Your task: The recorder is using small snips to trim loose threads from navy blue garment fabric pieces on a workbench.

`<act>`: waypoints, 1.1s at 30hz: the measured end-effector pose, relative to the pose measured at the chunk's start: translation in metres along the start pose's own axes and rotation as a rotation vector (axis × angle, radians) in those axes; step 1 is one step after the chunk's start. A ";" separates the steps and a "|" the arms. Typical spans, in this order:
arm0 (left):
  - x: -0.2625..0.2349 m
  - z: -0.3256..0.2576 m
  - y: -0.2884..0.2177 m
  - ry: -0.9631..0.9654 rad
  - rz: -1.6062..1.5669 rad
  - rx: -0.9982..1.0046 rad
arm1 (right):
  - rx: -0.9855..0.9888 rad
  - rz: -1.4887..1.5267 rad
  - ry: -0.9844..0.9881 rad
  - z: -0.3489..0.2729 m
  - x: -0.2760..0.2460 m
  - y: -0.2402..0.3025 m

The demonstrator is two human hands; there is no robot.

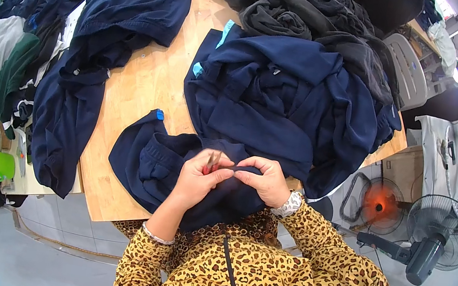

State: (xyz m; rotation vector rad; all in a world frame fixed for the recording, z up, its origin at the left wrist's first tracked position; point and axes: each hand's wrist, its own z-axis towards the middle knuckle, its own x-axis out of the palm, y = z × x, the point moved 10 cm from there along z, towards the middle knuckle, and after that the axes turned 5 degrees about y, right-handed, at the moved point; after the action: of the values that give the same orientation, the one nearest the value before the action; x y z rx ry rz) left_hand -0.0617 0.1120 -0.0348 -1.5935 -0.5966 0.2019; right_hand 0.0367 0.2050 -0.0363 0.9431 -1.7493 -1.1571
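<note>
A small red-handled snipping tool [211, 163] is gripped in the left hand [199, 177], its tip held against a pinch of cloth that is clamped between the fingers of the right hand [264, 180]. The cloth belongs to a navy garment [159, 161], which is draped over the near edge of the wooden table [141, 86] and onto the lap. Trimming of this piece is judged to be under way, not finished.

Just beyond the garment in hand, on the table's right half, a tall heap of navy garments [285, 98] is piled; whether these are done or waiting cannot be told. Toward the table's left edge, further navy pieces [91, 59] are laid out flatter and hang over the side. At the table's far end, dark grey clothing [300, 6] is bunched. Much work is judged to be left.
</note>
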 end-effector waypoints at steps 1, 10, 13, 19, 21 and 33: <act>-0.001 0.000 -0.021 -0.005 0.202 0.220 | 0.001 -0.002 0.001 0.001 0.000 0.001; 0.030 0.007 -0.057 0.168 0.776 0.263 | -0.178 -0.457 0.046 0.004 0.007 0.031; 0.034 0.008 -0.059 0.113 0.767 0.277 | -0.133 -0.317 -0.003 0.009 -0.003 0.024; 0.014 0.014 -0.033 0.034 0.404 0.193 | 0.023 -0.085 -0.024 0.014 -0.001 0.014; 0.009 0.017 -0.023 0.019 0.294 0.106 | 0.041 -0.032 -0.030 0.015 -0.002 0.011; 0.004 -0.013 -0.052 -0.040 0.660 0.029 | -0.384 -0.652 -0.288 0.000 -0.006 0.067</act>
State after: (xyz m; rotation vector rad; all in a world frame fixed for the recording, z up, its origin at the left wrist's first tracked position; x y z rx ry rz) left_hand -0.0658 0.1028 0.0180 -1.7156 -0.0762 0.7292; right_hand 0.0294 0.2302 0.0255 1.1828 -1.3700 -2.0483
